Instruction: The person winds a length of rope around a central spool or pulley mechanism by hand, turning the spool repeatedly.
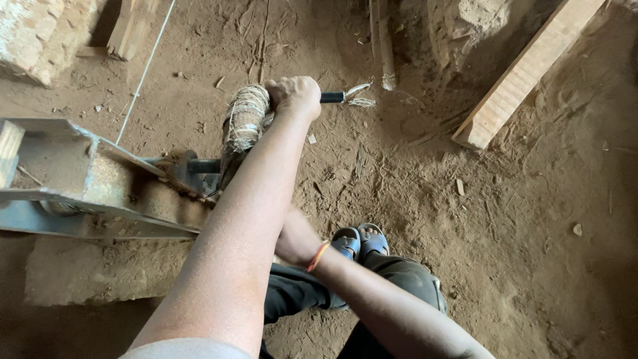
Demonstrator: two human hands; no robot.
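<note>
Reddish-brown dirt floor (531, 219), a pale tan wooden plank (525, 70), grey rust-flecked metal frame (80, 193), a straw-coloured twine-wrapped bundle (246, 119), a black handle (331, 98), blue sandals (359, 240), dark trousers (399, 279), and an orange-red-yellow wristband (318, 255).

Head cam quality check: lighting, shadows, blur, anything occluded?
Head view: soft daylight on the dirt floor, no glare; deep shadow at top right and under the metal frame. Focus sharp on the left hand gripping the rope-wrapped handle; near forearm slightly soft. Right hand mostly hidden behind the left arm. Mild wide-angle stretch at the edges.
</note>
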